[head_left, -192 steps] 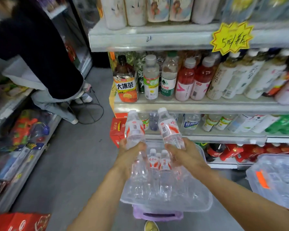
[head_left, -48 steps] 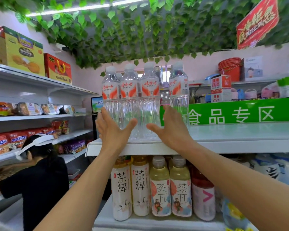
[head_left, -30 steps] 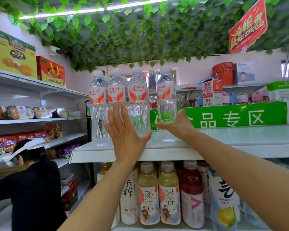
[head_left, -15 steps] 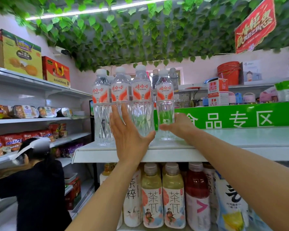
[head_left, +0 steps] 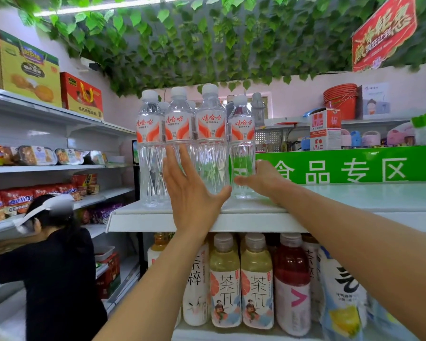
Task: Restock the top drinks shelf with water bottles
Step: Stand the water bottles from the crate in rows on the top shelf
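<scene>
Several clear water bottles (head_left: 180, 124) with red-and-white labels and white caps stand upright in a row at the left end of the top shelf (head_left: 256, 221), with more behind them. My left hand (head_left: 191, 193) is raised flat, fingers straight, its palm against the lower part of the middle bottles. My right hand (head_left: 261, 179) curls round the base of the rightmost bottle (head_left: 241, 134), which stands on the shelf a little apart from the others.
The top shelf stretches bare to the right in front of a green sign (head_left: 342, 166). Tea and juice bottles (head_left: 241, 281) fill the shelf below. A person in black (head_left: 52, 267) bends at the snack shelves on the left. Fake vines (head_left: 207, 40) hang overhead.
Over the last second the view shifted slightly. My right hand stays on the rightmost bottle near the row, and my left hand stays flat against the middle bottles.
</scene>
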Available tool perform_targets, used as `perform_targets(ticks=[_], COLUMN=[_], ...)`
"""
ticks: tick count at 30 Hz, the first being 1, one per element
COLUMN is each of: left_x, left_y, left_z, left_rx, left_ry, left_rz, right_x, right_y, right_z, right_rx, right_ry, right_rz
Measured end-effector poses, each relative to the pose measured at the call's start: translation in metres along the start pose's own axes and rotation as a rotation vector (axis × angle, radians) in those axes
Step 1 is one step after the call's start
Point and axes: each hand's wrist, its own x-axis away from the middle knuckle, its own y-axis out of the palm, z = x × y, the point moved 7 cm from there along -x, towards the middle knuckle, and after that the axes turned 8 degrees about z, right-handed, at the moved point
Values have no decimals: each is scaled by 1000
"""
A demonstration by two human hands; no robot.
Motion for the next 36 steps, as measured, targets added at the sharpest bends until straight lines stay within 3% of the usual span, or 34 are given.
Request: perform_targets(ticks=[5, 9, 15, 19, 22, 31, 36], left_x=[1, 8, 80, 137, 192, 417, 540], left_y=[-4, -15, -69, -95, -103, -122, -145], left_z=[3, 6, 15, 8, -15, -110, -150], left_rx=[-6, -7, 156, 208, 259, 142, 51], left_ry=[-13, -38, 28, -5, -161, -734, -1074], left_rz=[-17, -137, -250, -319, -467, -954, -1063], right_x=[15, 53, 173, 245, 290, 435, 534], right_y=[-7, -33, -58, -44, -27, 56, 99], right_z=[-6, -25, -26, -3, 29, 173, 257], right_rx=[101, 209, 109, 98, 150, 312, 314], right_ry=[-37, -177, -399, -374, -268, 209, 460], right_rz=[-5, 102, 301, 271, 144, -489, -747])
